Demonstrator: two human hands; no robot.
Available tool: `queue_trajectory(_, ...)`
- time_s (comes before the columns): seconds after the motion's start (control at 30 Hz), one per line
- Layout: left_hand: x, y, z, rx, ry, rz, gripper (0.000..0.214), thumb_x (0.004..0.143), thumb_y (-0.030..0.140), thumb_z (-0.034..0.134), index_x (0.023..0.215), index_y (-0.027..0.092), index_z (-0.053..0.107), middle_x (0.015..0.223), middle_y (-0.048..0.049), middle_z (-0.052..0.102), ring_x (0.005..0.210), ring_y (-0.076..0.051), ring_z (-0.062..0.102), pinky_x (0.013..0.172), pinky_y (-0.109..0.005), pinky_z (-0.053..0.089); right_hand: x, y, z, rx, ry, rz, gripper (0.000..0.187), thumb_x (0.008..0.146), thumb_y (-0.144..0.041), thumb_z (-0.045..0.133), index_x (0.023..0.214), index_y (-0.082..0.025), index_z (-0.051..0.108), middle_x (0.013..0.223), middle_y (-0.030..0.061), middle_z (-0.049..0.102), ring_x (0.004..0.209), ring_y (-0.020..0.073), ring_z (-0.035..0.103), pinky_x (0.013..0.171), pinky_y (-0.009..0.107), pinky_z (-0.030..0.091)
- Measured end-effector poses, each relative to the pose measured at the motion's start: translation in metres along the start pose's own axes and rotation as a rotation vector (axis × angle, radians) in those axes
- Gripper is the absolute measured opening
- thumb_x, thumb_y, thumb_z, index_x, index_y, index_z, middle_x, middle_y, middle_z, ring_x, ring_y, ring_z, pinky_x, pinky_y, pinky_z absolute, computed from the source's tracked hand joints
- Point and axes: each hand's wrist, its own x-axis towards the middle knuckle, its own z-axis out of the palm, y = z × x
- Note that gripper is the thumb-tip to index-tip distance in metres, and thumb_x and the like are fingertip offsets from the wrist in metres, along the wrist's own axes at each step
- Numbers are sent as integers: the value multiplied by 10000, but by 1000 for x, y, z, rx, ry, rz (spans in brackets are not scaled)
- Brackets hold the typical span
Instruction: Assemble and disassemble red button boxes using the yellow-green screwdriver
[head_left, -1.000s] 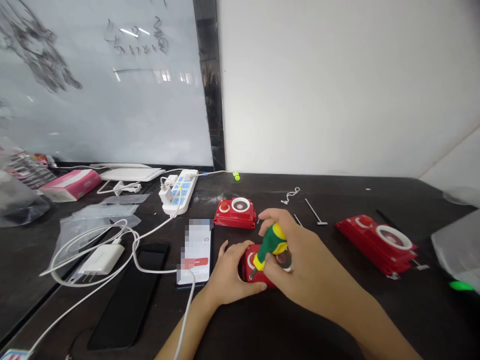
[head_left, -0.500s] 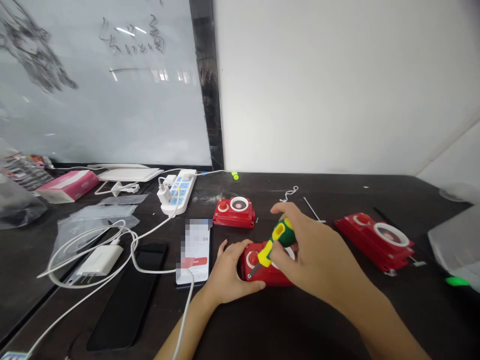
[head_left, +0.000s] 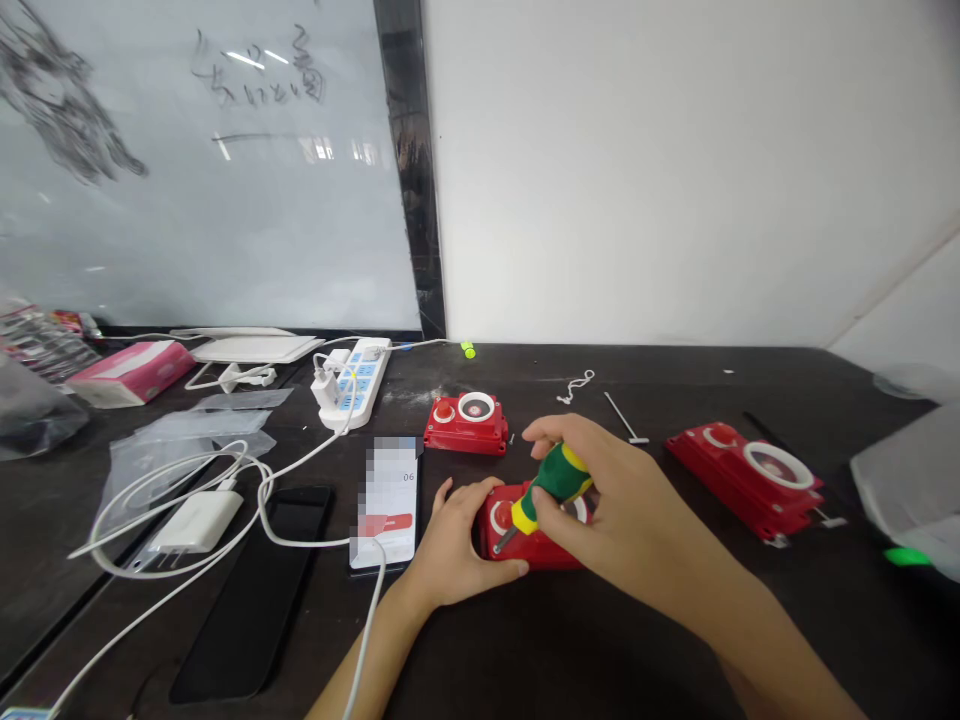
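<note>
Dark table (head_left: pixel 600 650), white wall, whiteboard (head_left: pixel 187 160) at left. Head view: red box (head_left: pixel 541 548) mid-table, toward front edge. Left hand (head_left: pixel 450 550) curled round box's left end, bracing it. Right hand (head_left: pixel 622 510) fingers closed on green-yellow screwdriver (head_left: pixel 551 485), tip at box's front-left corner. Looks like screw work, which needs tip seated and box steady. Phone (head_left: pixel 390 500) shows "06"; whiteboard scrawl illegible.

— We see a screwdriver (head_left: pixel 553 482) with a smooth, shiny green and yellow plastic handle and a bare metal shaft.
— And we see that the red box (head_left: pixel 487 520) under it is hard plastic with a slight sheen.
— We take the table (head_left: pixel 600 650) for dark and matt, faintly grained.
— We find the black phone (head_left: pixel 255 590) glassy, and the bags (head_left: pixel 187 445) clear, crinkled film.
</note>
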Motion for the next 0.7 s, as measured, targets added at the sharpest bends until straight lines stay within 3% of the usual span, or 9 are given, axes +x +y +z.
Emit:
queue_trajectory(0.33, 0, 1, 0, 17, 0, 8, 774, 581, 457, 727, 1240, 239, 385, 1261, -72, 527, 1171, -273, 459, 1061, -537, 108, 0, -1, -4, 72, 30, 8, 263, 665, -77, 533, 870, -239, 504, 730, -52, 576, 521, 65, 513, 452, 160, 409)
queue_trajectory(0.5, 0, 0, 0, 9, -1, 8, 759, 582, 435, 724, 1237, 236, 398, 1251, -77, 538, 1159, -287, 472, 1062, -540, 116, -1, -1, -5, 141, 218, 17, 314, 681, -219, 660, 960, -250, 520, 750, -41, 615, 583, 102, 579, 520, 201, 488)
queue_trajectory(0.6, 1, 0, 0, 7, -3, 0, 773, 584, 440, 724, 1248, 229, 389, 1265, -86, 527, 1179, -290, 454, 1064, -540, 106, 0, 0, -7, 197, 354, 63, 265, 666, -303, 702, 895, -249, 580, 769, -26, 646, 655, 136, 617, 600, 244, 523)
queue_trajectory(0.7, 1, 1, -1, 6, -8, -9, 795, 573, 443, 731, 1252, 223, 382, 1274, -90, 519, 1178, -290, 454, 1062, -544, 97, 0, 0, -11, 260, 381, 97, 229, 697, -301, 674, 901, -245, 588, 778, -19, 648, 676, 146, 623, 622, 260, 526)
